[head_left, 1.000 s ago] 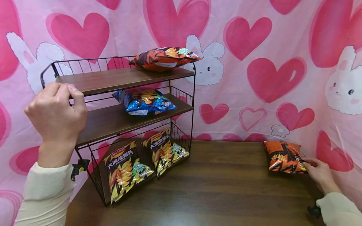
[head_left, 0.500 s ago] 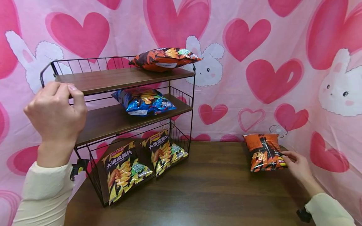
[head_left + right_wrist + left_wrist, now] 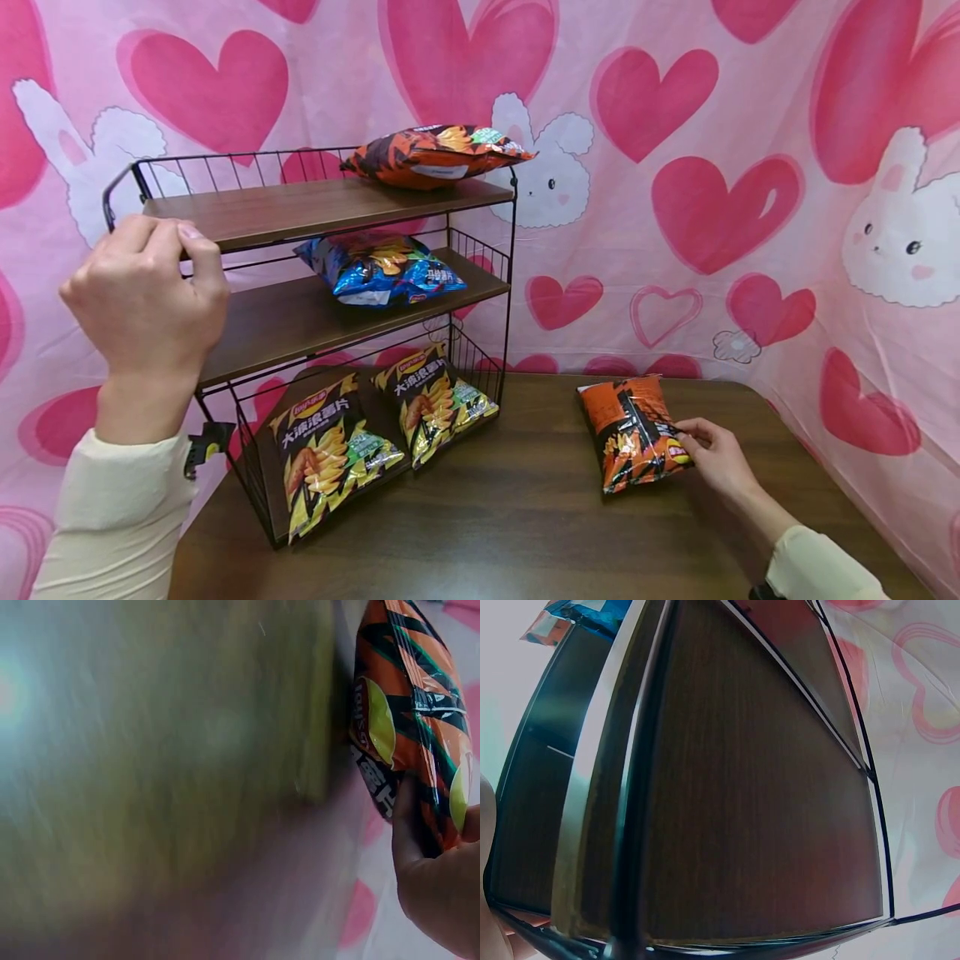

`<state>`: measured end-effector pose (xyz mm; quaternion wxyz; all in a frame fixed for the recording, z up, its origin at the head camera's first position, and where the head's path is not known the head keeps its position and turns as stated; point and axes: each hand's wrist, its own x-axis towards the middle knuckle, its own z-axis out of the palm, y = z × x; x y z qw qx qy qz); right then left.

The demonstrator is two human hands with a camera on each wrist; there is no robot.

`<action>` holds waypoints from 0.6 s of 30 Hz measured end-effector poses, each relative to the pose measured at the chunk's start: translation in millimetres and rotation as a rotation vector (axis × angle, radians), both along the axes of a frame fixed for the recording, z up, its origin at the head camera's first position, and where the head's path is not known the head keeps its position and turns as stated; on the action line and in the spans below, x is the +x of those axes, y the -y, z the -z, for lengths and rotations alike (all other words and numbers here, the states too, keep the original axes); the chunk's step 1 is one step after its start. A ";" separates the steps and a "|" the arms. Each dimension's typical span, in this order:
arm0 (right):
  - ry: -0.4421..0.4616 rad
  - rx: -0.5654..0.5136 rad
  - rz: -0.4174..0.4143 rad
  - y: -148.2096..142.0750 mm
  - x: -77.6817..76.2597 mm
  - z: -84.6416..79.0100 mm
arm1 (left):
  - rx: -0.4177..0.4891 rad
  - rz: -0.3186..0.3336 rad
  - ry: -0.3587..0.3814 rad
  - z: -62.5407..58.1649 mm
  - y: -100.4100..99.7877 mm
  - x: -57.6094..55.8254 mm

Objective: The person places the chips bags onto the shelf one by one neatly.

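Note:
My right hand (image 3: 720, 462) pinches the right edge of an orange-and-black chip bag (image 3: 633, 433) over the right part of the table. In the right wrist view the thumb and fingers hold one end of that chip bag (image 3: 412, 712). My left hand (image 3: 150, 292) is curled round the left front corner of the metal-framed shelf rack (image 3: 322, 212), by the top shelf. Seen from the left wrist, fingers (image 3: 517, 937) lie against the dark shelf frame (image 3: 630, 825); most of that hand is out of view.
Another orange chip bag (image 3: 438, 157) lies on the top shelf, a blue chip bag (image 3: 390, 271) on the middle one. Two yellow-and-black chip bags (image 3: 330, 454) lean on the bottom tier. A wooden table (image 3: 525, 517) carries the rack, before a pink heart-patterned cloth (image 3: 637, 250).
My right hand has brought the orange chip bag leftward along the table from the far right, and slightly toward me in the last half second. The left hand stays at the rack.

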<state>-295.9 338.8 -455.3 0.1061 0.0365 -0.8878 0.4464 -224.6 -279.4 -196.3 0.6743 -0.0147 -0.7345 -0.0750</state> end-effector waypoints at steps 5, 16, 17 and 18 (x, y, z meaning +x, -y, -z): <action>0.133 -0.041 -0.034 12.3 4.3 -0.8 | 0.001 -0.001 -0.006 0.9 1.6 0.3; 0.406 -0.044 -0.221 -7.9 -6.4 -22.7 | -0.006 -0.002 -0.010 -0.2 1.8 0.2; 0.418 -0.033 -0.230 -10.6 -9.8 -26.3 | -0.008 -0.003 -0.009 -0.2 1.5 0.0; 0.424 -0.022 -0.238 -12.9 -14.0 -30.4 | -0.010 -0.004 -0.006 -0.2 1.2 -0.1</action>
